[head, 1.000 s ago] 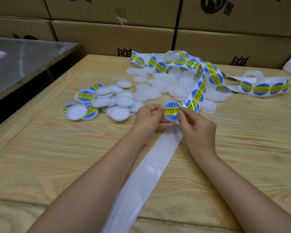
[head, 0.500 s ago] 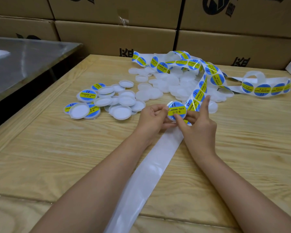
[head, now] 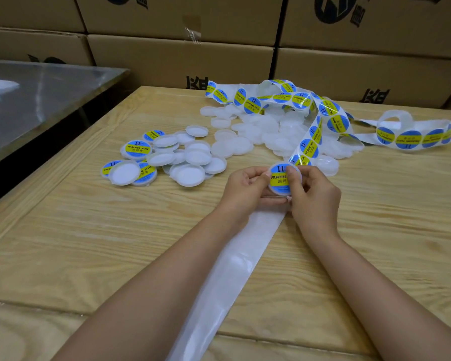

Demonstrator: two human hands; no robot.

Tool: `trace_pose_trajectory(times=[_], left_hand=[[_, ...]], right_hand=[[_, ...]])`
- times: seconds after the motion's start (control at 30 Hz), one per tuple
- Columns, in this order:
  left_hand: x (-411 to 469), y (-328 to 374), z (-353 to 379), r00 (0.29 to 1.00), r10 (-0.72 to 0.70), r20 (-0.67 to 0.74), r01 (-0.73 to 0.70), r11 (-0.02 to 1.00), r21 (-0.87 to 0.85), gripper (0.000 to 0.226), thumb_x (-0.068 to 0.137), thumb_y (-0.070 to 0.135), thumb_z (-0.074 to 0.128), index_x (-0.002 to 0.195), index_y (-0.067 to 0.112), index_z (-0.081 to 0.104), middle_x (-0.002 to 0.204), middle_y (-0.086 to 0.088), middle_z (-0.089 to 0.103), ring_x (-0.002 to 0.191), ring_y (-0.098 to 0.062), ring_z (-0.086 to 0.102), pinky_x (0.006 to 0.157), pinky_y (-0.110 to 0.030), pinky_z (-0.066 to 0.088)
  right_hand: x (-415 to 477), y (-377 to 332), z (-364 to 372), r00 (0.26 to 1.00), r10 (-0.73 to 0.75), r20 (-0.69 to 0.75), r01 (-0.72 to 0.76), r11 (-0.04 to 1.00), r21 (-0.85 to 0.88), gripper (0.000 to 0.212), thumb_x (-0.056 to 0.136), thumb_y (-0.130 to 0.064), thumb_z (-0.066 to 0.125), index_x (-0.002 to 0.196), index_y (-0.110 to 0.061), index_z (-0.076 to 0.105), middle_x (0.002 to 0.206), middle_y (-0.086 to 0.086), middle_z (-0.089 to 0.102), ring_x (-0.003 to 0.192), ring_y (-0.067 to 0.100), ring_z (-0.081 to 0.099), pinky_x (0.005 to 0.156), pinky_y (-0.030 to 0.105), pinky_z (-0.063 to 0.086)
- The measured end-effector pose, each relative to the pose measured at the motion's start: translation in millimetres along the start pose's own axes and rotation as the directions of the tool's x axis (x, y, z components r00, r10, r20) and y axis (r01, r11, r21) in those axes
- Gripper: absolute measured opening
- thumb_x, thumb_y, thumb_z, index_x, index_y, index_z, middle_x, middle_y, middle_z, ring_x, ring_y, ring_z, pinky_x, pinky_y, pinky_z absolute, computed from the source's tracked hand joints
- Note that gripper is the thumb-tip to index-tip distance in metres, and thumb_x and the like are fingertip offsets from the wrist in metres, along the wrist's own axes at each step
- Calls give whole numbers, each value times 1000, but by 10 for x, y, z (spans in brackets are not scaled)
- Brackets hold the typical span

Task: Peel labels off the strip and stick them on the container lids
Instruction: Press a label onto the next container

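Now the label (head: 277, 178) is being pressed onto the lid (head: 277, 194) held up between both hands.

Half a second ago the right hand (head: 314, 194) was spread beside the strip (head: 310, 145). Its thumb is now laid on the label, and the lid is gripped by it and pinched at the rim by the left hand (head: 245, 187), so this lid is judged nearly done. Part of the print is hidden under the thumb. The peeled backing (head: 235, 269) below the hands is cut off.

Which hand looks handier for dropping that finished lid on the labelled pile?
Probably the left. The left hand grips the labelled lid, and the labelled pile lies on its side. The right hand, thumb pressing that lid, sits nearer the label strip, handy for peeling next.
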State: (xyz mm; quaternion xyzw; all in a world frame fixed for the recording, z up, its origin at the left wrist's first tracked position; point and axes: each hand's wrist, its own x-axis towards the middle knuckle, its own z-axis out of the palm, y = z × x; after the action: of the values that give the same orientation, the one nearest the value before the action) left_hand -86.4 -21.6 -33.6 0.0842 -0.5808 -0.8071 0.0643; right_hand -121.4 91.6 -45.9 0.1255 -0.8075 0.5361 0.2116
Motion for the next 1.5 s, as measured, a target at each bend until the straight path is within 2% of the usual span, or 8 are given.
trace_pose_trajectory(times=[0.37, 0.5, 0.67, 0.93, 1.17, 1.27, 1.4, 1.5], left_hand=[[9, -27, 5, 999, 52, -1, -52, 999, 15, 19, 94, 12, 54, 105, -2, 62, 89, -17, 69, 74, -24, 68, 69, -36, 60], [-3, -57, 14, 993, 111, -25, -108, 989, 101, 20, 87, 8, 64, 103, -3, 59, 75, -7, 69, 55, -14, 67, 53, -21, 53], [15, -73, 28, 991, 122, -60, -115, 987, 109, 19, 91, 13, 59, 100, -4, 58, 73, -12, 67, 53, -15, 65, 51, -22, 52], [36, -88, 58, 985, 117, -128, -102, 987, 121, 17, 93, 16, 56, 84, 3, 62, 62, -8, 65, 48, -15, 60, 48, -23, 51], [60, -54, 46, 969, 87, -230, -76, 995, 58, 38, 98, 25, 47, 74, 1, 62, 65, -13, 62, 54, -20, 62, 50, -28, 54], [55, -57, 23, 977, 114, -182, -99, 991, 92, 43, 96, 33, 50, 77, -3, 63, 65, -14, 63, 54, -21, 64, 49, -26, 52], [33, -53, -24, 985, 165, -45, -157, 975, 156, 10, 85, 19, 68, 81, 10, 67, 70, -6, 66, 62, -18, 65, 58, -31, 56], [34, -51, -36, 979, 201, -46, -185, 953, 239, 12, 87, 17, 66, 82, 7, 65, 66, -7, 65, 54, -18, 63, 54, -27, 53]], right_hand=[[-32, -11, -8, 999, -40, -23, 40, 999, 23, 21, 95, -22, 53, 81, -9, 64, 60, 1, 60, 55, 18, 55, 54, 20, 38], [-45, -16, -4, 1000, -29, -1, 29, 999, 35, 18, 94, -22, 55, 80, -13, 61, 56, -6, 58, 52, 13, 56, 52, 13, 36], [-44, -31, 16, 1000, -6, 12, 5, 997, 74, 19, 94, -20, 55, 77, -13, 60, 55, -16, 56, 51, -4, 54, 51, 8, 36], [-56, -42, 33, 999, 2, 49, -7, 996, 87, 21, 95, -22, 53, 78, -11, 60, 60, 0, 61, 53, 9, 50, 53, 18, 38], [-102, -49, 38, 996, -65, 65, 62, 997, 55, 20, 95, -21, 53, 75, -20, 54, 53, -7, 53, 50, 6, 46, 50, 16, 34], [-102, -57, 40, 995, -80, 55, 77, 995, 57, 19, 94, -21, 53, 76, -20, 54, 52, -6, 53, 52, 10, 48, 51, 15, 34], [-100, -61, 37, 994, -85, 75, 80, 994, 72, 18, 93, -18, 54, 76, -23, 55, 53, -8, 57, 55, 15, 53, 50, 14, 36], [-95, -48, 38, 994, -76, 82, 69, 995, 75, 17, 94, -19, 54, 77, -19, 58, 49, -12, 56, 52, 8, 54, 49, 12, 36]])
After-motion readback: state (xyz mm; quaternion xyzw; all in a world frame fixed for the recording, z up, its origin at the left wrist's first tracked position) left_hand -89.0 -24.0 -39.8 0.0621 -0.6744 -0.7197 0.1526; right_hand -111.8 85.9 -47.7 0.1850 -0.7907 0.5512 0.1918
